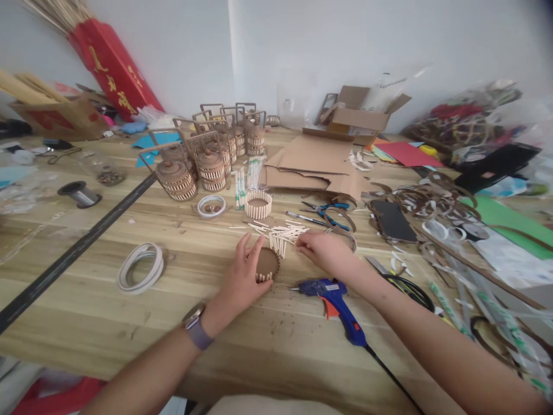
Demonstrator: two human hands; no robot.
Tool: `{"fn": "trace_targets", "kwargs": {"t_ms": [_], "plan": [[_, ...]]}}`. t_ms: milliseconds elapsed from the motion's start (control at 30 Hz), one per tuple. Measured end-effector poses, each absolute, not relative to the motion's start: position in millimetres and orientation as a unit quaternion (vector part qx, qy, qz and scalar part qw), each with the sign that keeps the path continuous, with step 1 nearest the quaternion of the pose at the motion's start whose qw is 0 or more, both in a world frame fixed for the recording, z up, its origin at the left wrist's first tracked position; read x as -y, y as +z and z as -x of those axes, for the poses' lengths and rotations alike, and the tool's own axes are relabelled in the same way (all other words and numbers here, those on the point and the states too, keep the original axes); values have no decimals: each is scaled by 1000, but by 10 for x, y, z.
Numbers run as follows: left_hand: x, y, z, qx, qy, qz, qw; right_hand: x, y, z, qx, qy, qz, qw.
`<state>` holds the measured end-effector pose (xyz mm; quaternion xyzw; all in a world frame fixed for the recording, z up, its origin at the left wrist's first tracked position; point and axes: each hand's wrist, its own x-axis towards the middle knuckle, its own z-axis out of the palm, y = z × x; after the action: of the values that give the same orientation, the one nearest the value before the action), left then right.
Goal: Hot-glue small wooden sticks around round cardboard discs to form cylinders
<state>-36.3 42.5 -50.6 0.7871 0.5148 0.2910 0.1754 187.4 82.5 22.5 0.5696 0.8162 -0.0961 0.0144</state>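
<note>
A wooden counter (86, 323) is viewed from above its near edge. The left hand (244, 279) is laid on a round cardboard base (266, 264) near the middle of the counter, its fingers spread flat and pressing rather than clasping. Only a short run of small sticks (264, 278) is seen standing along the near rim of this base; the remainder of the rim is bare or hidden by the hand. The right hand (324, 252) is placed at the loose pile of cut sticks (280, 233) just beyond the base, its fingers curled toward the pile; whether a stick is pinched cannot be told. A blue glue gun (339, 305) is laid just nearer the front edge, beside the right wrist. A stick-ringed base (258, 204), fully fenced, is set farther back, and a cluster of finished baskets with handles (207, 158) is ranged toward the far edge. The work is therefore judged to be at an early stage on the present piece: most of the ring is left to be set.
</note>
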Motion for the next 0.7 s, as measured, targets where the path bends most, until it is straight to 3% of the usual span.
{"fn": "trace_targets", "kwargs": {"t_ms": [433, 700], "plan": [[-431, -524, 359, -513, 293, -789, 170, -1238, 8, -1398, -846, -78, -527, 25], [-430, -513, 369, -509, 293, -791, 171, -1130, 41, -1501, -847, -122, -514, -60]]}}
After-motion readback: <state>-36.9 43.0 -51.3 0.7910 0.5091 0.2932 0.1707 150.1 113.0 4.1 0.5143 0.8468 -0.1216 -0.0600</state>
